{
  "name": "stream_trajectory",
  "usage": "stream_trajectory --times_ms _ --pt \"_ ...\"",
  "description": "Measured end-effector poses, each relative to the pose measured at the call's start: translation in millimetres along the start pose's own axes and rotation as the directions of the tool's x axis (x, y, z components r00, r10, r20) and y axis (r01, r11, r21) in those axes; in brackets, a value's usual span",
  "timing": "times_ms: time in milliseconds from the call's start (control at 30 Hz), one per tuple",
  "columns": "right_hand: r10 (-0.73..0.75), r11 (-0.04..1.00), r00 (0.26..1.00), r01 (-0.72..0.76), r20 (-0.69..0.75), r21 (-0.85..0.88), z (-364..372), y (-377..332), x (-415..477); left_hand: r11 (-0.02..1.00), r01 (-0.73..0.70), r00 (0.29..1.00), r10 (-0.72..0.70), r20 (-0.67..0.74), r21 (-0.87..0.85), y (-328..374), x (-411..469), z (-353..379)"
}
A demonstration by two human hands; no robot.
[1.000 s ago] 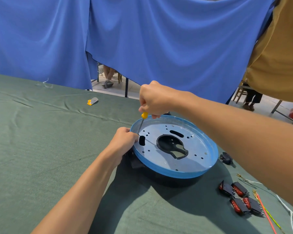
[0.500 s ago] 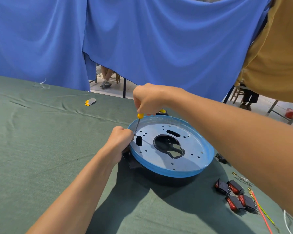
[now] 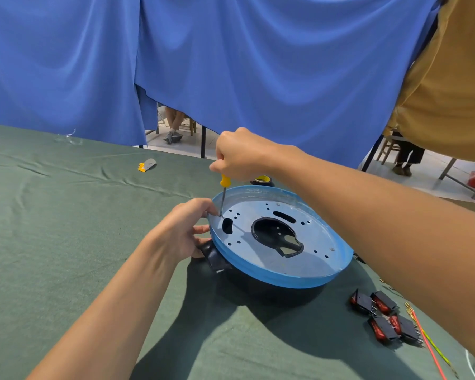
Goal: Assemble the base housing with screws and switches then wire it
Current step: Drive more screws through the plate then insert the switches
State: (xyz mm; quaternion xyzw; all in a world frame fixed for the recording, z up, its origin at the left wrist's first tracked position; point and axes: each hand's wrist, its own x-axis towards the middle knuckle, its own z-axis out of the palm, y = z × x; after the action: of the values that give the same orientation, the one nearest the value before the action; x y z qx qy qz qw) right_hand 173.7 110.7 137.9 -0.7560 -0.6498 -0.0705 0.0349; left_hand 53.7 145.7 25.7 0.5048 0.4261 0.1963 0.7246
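Metal-stiff, probably light and apt to slide, the housing (image 3: 313, 242) sits mid-table; the left hand (image 3: 181, 231) grips its left rim, a sound hold, while the right hand (image 3: 244, 157) clasps the screwdriver (image 3: 223, 197) standing there.

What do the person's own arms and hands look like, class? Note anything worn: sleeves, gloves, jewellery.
The left forearm and right forearm are bare as far as the picture's edge, with no sleeve in view. The left hand and right hand wear no gloves. No watch, bracelet or ring shows on either. The fingers are uncovered, with no tape or markings visible.
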Motion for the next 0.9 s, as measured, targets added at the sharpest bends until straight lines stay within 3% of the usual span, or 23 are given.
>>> stream_trajectory --times_ms 400,900 --pt "0.065 0.985 0.976 -0.095 0.207 0.141 -27 16 -15 0.963 0.169 0.974 -0.131 0.183 -0.210 4 -2 -6" --pt "-0.035 0.973 0.995 0.012 0.095 0.229 -24 15 -20 0.933 0.230 0.970 -0.196 0.146 -0.277 2 0 -6"
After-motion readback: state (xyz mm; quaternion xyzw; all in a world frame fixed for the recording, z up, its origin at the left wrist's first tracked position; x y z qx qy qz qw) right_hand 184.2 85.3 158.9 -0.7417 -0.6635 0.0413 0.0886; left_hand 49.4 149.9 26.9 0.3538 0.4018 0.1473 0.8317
